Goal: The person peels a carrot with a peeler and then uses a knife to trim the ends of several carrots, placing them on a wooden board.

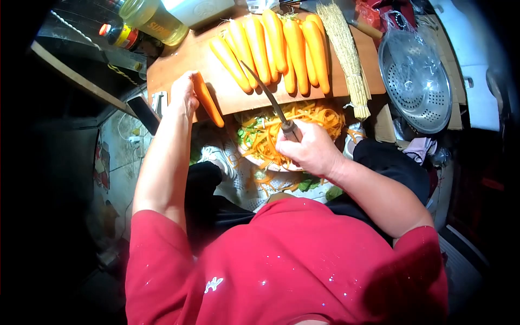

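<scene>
My left hand (185, 91) is closed on a carrot (208, 102) at the table's near left edge, the lower end of the carrot pointing toward me. In my right hand (313, 147) is the handle of a knife (271, 98), its thin, dark, curved blade pointing up and left toward the row of carrots. Several smooth orange carrots (295, 57) lie side by side on the wooden table (179, 59). Under the knife, a basin (252, 158) holds a heap of orange peelings (311, 120) with some green leaves.
A straw brush (346, 57) lies right of the carrots. Further right is a metal colander (433, 111) with a clear plastic bag. A jug of yellowish liquid (154, 24) and a dark bottle (127, 37) stand at the back left. Peelings and leaves lie on the floor between my feet.
</scene>
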{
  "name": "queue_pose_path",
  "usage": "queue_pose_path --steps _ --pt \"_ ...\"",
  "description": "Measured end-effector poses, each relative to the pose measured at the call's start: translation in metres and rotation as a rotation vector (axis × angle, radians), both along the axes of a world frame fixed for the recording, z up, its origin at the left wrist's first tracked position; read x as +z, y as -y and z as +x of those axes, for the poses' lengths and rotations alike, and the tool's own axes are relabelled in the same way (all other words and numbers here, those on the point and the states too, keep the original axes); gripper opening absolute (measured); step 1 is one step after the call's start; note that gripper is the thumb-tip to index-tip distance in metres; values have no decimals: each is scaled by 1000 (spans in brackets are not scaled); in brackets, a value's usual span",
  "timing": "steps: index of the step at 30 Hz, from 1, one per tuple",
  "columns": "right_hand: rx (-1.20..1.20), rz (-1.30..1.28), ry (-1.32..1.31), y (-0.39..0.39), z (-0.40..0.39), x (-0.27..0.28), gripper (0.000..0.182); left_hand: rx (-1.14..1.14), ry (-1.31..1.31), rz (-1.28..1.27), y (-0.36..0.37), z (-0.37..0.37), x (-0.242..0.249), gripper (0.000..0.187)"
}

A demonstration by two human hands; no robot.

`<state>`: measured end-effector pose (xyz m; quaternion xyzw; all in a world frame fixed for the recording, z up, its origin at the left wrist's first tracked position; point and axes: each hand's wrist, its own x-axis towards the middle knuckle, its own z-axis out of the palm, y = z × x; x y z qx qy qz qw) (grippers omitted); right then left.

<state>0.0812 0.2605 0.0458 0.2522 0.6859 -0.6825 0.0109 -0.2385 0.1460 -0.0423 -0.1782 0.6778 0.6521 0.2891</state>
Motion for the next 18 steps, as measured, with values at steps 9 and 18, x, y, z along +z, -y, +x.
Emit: queue_pose_path --steps 9,18 --pt "110 -24 74 3 6 3 15 -132 -88 -68 -53 -57 -18 14" --pt "151 -76 100 3 9 16 33 -159 -157 -117 -58 -54 -21 14"
